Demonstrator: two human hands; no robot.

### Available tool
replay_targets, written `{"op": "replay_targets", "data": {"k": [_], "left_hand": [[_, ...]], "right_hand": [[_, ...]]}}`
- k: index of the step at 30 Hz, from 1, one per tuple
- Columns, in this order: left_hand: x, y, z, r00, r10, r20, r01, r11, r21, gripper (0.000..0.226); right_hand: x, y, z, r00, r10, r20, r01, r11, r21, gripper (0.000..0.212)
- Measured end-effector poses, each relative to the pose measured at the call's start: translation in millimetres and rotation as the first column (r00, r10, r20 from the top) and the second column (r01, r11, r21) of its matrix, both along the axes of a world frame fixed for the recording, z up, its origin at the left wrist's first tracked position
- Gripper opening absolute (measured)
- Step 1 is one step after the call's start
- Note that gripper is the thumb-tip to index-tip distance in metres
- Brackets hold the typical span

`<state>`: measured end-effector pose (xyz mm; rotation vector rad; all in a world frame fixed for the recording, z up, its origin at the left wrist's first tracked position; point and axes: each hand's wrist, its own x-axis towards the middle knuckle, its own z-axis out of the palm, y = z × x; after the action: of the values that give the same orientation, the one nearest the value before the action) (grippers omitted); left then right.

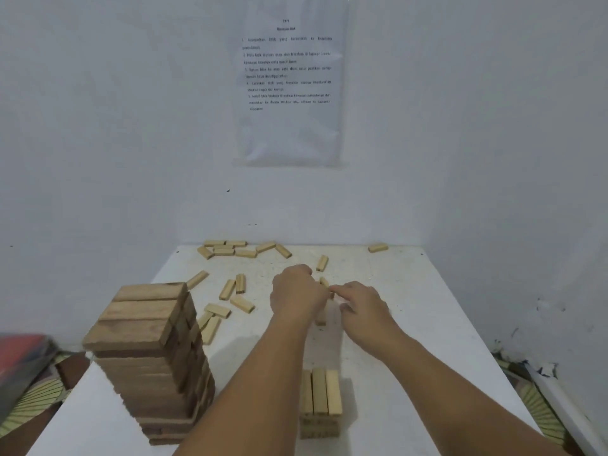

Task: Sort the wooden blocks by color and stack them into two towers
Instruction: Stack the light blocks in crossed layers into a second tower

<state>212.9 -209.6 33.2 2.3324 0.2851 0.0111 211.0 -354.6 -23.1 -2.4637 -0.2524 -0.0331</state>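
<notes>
Near the middle of the table (427, 324) (read as a dial, 6 o'clock nearest the person), a light block (324, 282) sits between the two hands. The right hand (363, 306), reaching in from 4 o'clock, pinches the block's near end between thumb and forefinger, its other fingers loosely bent. The left hand (294, 296), reaching in from 6 o'clock, has its fingers curled away from the camera and touches the same block's side; whether it grips anything cannot be told. A second light block (320, 320) shows just below that hand, blurred.

At 6 o'clock stands the light tower (320, 394), low, its top layer three blocks side by side. At 8 o'clock stands the dark tower (148, 350), much taller and slightly uneven.

Loose light blocks (241, 304) lie scattered from 9 to 11 o'clock, with a cluster (245, 253) at 12 o'clock by the wall (98, 126) and a single block (377, 247) at 1 o'clock. A printed sheet (288, 93) hangs on the wall above.
</notes>
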Motion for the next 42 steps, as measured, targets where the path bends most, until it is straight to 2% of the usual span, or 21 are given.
{"op": "replay_targets", "data": {"k": [2,4,8,13,16,19,23,28,37,42], "left_hand": [[19,-1,-7,0.996,-0.06,-0.066,0.069,0.985,0.156,0.045],[34,-1,-12,0.989,-0.099,-0.107,0.125,0.955,0.269,0.032],[51,-6,-21,0.982,-0.124,-0.145,0.18,0.854,0.488,0.029],[61,-7,-22,0.977,-0.145,-0.154,0.196,0.897,0.397,0.013],[63,-9,-17,0.976,-0.164,-0.145,0.207,0.905,0.371,0.013],[66,-7,-12,0.968,-0.2,-0.154,0.243,0.905,0.349,0.038],[66,-7,-1,0.909,-0.268,-0.319,0.385,0.834,0.395,0.063],[69,-6,-8,0.895,-0.332,-0.297,0.436,0.788,0.434,0.071],[83,-15,-14,0.881,-0.373,-0.29,0.468,0.78,0.415,0.053],[80,-36,-18,0.863,-0.42,-0.279,0.504,0.734,0.454,0.031]], "right_hand": [[18,4,-5,0.994,0.101,0.05,-0.085,0.962,-0.259,0.054],[30,4,-9,0.985,0.151,0.089,-0.108,0.921,-0.373,0.054],[41,-2,-16,0.988,0.089,0.126,-0.047,0.953,-0.3,0.049],[46,-14,-28,0.985,-0.007,0.175,0.032,0.989,-0.144,0.038],[46,-19,-25,0.988,-0.003,0.153,0.009,0.999,-0.039,0.046],[49,-20,-21,0.993,0.05,0.11,-0.044,0.997,-0.06,0.054],[55,-19,-22,0.997,0.053,0.055,-0.05,0.997,-0.053,0.049],[58,-21,-33,0.994,0.044,0.104,-0.046,0.999,0.012,0.036],[69,-25,-48,0.991,-0.015,0.133,-0.002,0.992,0.123,0.035],[66,-43,-48,0.995,-0.022,0.093,0.006,0.985,0.173,0.021]]}}
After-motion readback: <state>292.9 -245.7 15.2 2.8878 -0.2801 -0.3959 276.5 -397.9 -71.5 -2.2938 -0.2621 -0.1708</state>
